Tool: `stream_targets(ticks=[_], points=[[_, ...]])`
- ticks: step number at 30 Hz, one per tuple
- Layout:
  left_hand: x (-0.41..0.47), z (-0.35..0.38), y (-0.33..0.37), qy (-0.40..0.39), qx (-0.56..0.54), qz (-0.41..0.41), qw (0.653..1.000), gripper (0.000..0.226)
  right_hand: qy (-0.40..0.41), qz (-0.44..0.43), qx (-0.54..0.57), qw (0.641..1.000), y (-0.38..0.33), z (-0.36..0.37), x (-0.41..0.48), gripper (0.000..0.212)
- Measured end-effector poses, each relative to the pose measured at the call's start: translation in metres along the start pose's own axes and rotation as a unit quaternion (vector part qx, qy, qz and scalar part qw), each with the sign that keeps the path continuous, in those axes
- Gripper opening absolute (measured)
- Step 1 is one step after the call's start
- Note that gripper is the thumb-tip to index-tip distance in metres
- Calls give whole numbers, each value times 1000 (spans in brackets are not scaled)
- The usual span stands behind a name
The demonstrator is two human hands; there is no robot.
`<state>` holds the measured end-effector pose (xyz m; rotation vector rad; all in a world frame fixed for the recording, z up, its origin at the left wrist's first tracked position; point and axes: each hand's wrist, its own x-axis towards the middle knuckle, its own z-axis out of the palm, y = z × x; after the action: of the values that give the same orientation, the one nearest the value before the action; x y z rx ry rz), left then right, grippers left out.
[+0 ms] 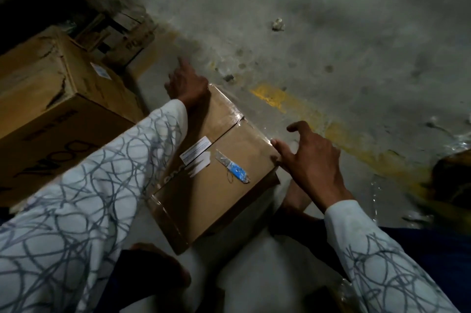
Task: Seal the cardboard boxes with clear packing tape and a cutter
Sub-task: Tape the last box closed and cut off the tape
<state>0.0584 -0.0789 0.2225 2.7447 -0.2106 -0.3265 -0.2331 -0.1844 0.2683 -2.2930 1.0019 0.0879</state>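
grey concrete floor [331, 19] crossed by a worn yellow painted line [270, 96], with a big torn brown cardboard box [51, 98] at left. smaller brown cardboard box [216, 198] on the floor to its right, clear tape [229, 106] glinting along the top. left hand [187, 83] resting open on the far corner, forefinger out; right hand [313, 160] spread open, fingertips at the right edge; small blue-handled cutter [235, 171] flat on top.

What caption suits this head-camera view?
Left hand and right hand touch a small brown cardboard box edged with clear tape, a blue-handled cutter lying on top.
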Motion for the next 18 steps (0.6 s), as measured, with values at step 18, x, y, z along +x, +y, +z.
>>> stream_targets(ticks=[18], points=[[-52, 29, -6, -15, 51, 222, 974, 45, -43, 34, 13, 998, 20, -1, -7, 72]])
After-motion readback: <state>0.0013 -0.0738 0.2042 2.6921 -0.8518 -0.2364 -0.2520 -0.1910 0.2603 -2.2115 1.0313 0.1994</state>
